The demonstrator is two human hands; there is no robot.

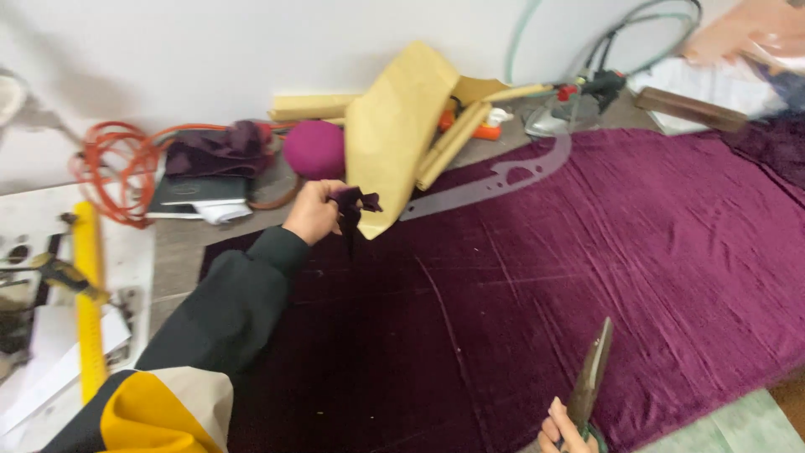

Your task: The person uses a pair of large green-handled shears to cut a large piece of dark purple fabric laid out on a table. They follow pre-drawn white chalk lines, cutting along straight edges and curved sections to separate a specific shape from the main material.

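Nearest, at the lower edge: my right hand (560, 429), fingers curled shut round the handles of the fabric shears (589, 377), blades together and pointing up and away. Under and beyond it: the purple velvet cloth (587, 252), spread flat over most of the worktable, faint chalk lines and creases across its nap. Lower right corner: a strip of pale green surface (738, 424) past the cloth's edge. Left of centre: my left arm in a dark sleeve (226, 310) with yellow and beige panels, extended; my left hand (314, 211) pinched closed on a small dark velvet scrap (354, 205), held raised just over the cloth's far left edge. Far left: a yellow ruler (87, 294) lying on white boards. Behind the hand: a clear curved pattern ruler (503, 178) on the cloth, folded tan pattern paper (402, 126), a round magenta cushion (314, 149), an orange coiled cord (113, 164). Far right: a flat iron (560, 113) with hoses. Rearmost: plain white wall (251, 50).
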